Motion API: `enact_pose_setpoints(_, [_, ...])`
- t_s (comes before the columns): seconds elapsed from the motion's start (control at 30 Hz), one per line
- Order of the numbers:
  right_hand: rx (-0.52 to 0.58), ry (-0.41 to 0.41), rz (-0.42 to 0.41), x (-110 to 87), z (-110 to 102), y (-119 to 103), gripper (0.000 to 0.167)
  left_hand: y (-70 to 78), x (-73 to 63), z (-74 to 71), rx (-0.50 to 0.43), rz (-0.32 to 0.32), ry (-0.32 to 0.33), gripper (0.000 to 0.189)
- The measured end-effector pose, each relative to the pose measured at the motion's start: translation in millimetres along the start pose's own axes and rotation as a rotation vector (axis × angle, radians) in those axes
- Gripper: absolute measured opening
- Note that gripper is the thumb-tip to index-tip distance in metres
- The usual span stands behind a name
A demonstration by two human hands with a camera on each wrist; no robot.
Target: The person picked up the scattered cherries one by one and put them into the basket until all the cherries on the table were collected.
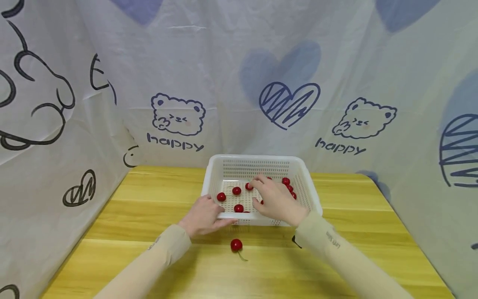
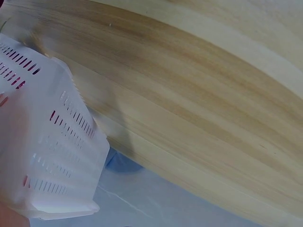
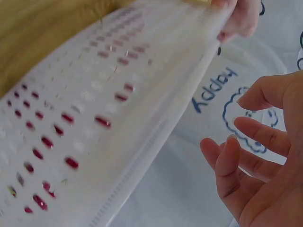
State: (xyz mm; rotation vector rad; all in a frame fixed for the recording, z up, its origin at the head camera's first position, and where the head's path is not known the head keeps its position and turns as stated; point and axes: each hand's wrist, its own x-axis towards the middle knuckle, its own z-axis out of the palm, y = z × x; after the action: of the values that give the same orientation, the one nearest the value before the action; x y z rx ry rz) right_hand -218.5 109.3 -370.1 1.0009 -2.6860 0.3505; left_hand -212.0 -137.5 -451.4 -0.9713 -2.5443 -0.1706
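A white plastic basket (image 1: 261,158) with slotted walls stands on the wooden table, several red cherries (image 1: 237,190) spread over its floor. My left hand (image 1: 201,216) grips the near left part of the basket's rim, fingers over the edge inside and thumb along the outside. Over the basket reaches my right hand (image 1: 278,199), fingers spread and loosely bent, and one fingertip overlaps a cherry in the head view. Nothing sits between those fingers (image 3: 265,132) in the right wrist view. Part of the cherries is hidden behind the right hand.
A single cherry with a green stem (image 1: 236,245) lies on the table (image 1: 358,232) in front of the basket. Printed white cloth (image 1: 231,83) hangs behind and along both sides of the table. A small dark mark (image 1: 296,241) shows beside the right sleeve.
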Motion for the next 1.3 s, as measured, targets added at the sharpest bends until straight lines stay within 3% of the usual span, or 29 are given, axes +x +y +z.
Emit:
enact_pose_setpoints(0.3, [0.045, 0.011, -0.129, -14.5, 9.3, -21.4, 0.027, 0.4, 1.1, -0.7, -0.02, -0.007, -0.021, 0.048])
enact_pose_setpoints(0.53, [0.05, -0.007, -0.15, -25.6, 20.3, -30.0, 0.017, 1.3, 1.8, -1.8, -0.026, -0.014, -0.041, 0.046])
enact_pose_setpoints(0.77, [0.104, 0.081, -0.31, -34.4, 27.1, -40.4, 0.016, 0.6, -0.6, -3.8, 0.023, -0.014, -0.02, 0.043])
enact_pose_setpoints(0.87, [0.12, 0.054, -0.332, -37.2, 32.1, -44.4, 0.019, 0.3, 0.3, -4.6, 0.031, -0.015, -0.035, 0.044])
enact_pose_setpoints(1.03, [0.109, -0.039, -0.301, -39.8, 41.8, -49.3, 0.027, -0.3, 2.7, -6.6, 0.076, -0.01, -0.068, 0.044])
enact_pose_setpoints(1.3, [0.085, -0.056, -0.343, -43.4, 55.7, -56.9, 0.025, -2.1, -0.6, -9.7, 0.019, -0.047, -0.116, 0.047])
